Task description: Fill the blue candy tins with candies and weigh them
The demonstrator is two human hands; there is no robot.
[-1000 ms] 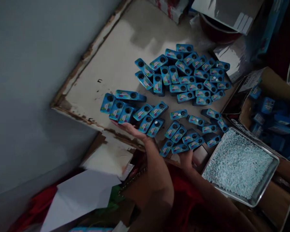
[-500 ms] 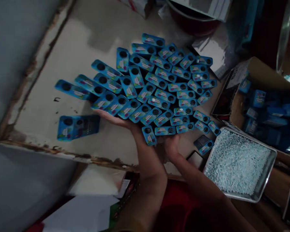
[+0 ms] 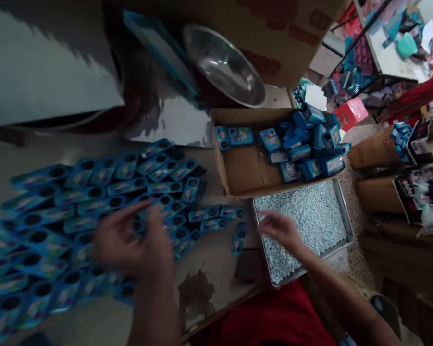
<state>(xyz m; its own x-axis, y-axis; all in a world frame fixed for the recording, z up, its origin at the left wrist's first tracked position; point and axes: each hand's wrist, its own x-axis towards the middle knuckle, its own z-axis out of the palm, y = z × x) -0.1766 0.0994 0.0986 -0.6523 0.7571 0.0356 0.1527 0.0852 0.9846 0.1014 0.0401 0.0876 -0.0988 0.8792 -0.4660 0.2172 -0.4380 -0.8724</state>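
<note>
rm dimly lit, brighter twd 2 o'clock. pale worktbl [image 3: 225, 266] w/ dark stain [image 3: 196, 295] nr 6 o'clock. speckled flr [image 3: 362, 257] approx 4 o'clock; 2nd tbl [image 3: 391, 60], white top, cluttered, abt 2 o'clock.

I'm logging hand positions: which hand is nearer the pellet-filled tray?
Right. The right hand is over one side of the tray; the left hand is farther off, over the blue containers.

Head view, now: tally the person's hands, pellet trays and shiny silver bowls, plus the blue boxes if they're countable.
Hands: 2 (left hand, right hand)
Pellet tray: 1
Shiny silver bowl: 1
Total: 4
Blue boxes left out: too many blurred or overlapping.
</note>
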